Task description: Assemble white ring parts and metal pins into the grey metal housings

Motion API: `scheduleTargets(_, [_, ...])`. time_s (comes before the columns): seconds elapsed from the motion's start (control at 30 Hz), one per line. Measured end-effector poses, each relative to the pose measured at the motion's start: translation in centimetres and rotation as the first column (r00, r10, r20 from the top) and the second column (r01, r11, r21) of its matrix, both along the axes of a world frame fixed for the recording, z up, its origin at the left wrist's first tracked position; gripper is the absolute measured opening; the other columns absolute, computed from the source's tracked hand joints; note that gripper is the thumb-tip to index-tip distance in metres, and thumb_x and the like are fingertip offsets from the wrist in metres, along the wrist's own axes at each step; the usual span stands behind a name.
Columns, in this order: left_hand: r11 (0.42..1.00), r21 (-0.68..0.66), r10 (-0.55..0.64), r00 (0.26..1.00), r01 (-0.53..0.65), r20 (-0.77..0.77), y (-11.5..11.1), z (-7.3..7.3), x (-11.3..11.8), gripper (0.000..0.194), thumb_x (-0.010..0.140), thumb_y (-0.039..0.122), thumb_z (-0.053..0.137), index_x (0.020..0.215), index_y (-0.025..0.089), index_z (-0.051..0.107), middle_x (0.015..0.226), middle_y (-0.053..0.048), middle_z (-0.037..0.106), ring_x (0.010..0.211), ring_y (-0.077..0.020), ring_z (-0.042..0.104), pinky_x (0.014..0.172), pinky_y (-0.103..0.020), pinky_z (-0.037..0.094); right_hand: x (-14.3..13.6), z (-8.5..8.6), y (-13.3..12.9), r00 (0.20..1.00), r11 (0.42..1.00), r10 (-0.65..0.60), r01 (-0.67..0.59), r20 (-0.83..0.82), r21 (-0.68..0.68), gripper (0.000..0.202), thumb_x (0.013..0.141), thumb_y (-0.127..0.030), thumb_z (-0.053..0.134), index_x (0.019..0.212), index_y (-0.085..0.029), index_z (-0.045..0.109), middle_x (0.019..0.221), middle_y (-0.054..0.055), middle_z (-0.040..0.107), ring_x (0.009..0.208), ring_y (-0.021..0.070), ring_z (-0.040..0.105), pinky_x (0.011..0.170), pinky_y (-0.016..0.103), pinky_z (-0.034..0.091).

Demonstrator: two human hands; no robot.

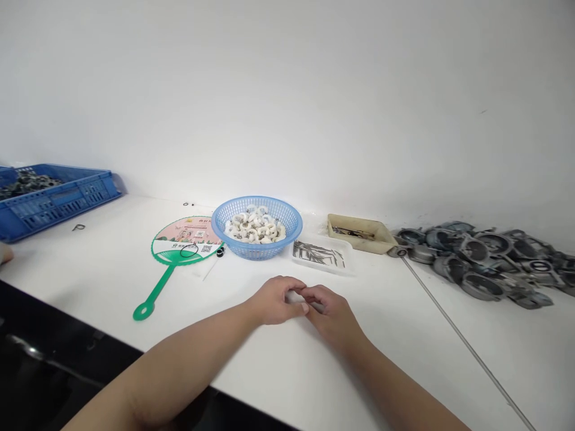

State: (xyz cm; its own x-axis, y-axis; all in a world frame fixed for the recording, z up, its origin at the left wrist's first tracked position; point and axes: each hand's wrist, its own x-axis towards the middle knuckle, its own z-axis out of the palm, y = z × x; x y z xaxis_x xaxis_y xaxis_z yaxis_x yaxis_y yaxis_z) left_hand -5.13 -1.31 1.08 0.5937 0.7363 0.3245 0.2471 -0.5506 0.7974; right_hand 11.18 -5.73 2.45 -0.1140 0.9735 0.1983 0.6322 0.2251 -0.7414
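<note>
Just in front of the basket and tray, my left hand [278, 301] and my right hand [335, 314] meet at the fingertips above the white table [265, 365]. Both sets of fingers are gently curved, with a gap between thumb and fingers. Nothing shows in either hand. Closest beyond them is a clear plastic tray [348, 261] of thin dark metal pins [317, 254]. To its left stands a round blue mesh basket [257, 250] with white ring-like parts [256, 226].
A green-handled fan [162, 287] lies left of the basket, with a black ring on it. Blue crates [58, 209] hold metal parts at far left, near part of another person's hand [6, 254]. A beige tray [359, 239] and piled metal castings [476, 257] are right.
</note>
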Motion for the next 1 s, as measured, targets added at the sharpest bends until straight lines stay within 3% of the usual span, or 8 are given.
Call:
scheduleTargets(0.33, [1.0,0.025,-0.013,1.0,0.013,0.004,-0.18,-0.03,-0.11,0.03,0.073,0.029,0.061,0.101,0.019,0.062,0.101,-0.002,0.065,0.09,-0.0197,0.057,0.084,-0.03,0.044,0.09,-0.16,-0.2,0.999,0.999,0.029,-0.03,0.032,0.02,0.013,0.074,-0.029,0.055,0.081,-0.022,0.064,0.085,0.003,0.062,0.079,0.0185,0.059,0.071,0.031,0.049])
scheduleTargets(0.67, [0.998,-0.065,-0.009,1.0,0.008,-0.02,-0.33,-0.21,-0.09,0.034,0.073,0.03,0.06,0.105,0.019,0.061,0.103,-0.004,0.063,0.094,-0.0206,0.055,0.08,-0.028,0.047,0.09,-0.3,-0.41,0.998,0.999,0.027,-0.03,0.05,0.045,0.011,0.074,-0.026,0.057,0.08,-0.021,0.065,0.083,0.003,0.062,0.077,0.0175,0.059,0.071,0.03,0.047])
scheduleTargets(1.0, [0.998,-0.064,-0.017,1.0,0.016,-0.012,-0.48,-0.41,0.03,0.033,0.073,0.028,0.06,0.105,0.02,0.061,0.103,-0.003,0.063,0.095,-0.0208,0.055,0.083,-0.029,0.046,0.23,-0.42,-0.74,0.998,0.995,0.044,-0.047,0.044,0.086,0.008,0.074,-0.022,0.057,0.078,-0.021,0.063,0.08,0.002,0.061,0.074,0.0161,0.058,0.068,0.028,0.046])
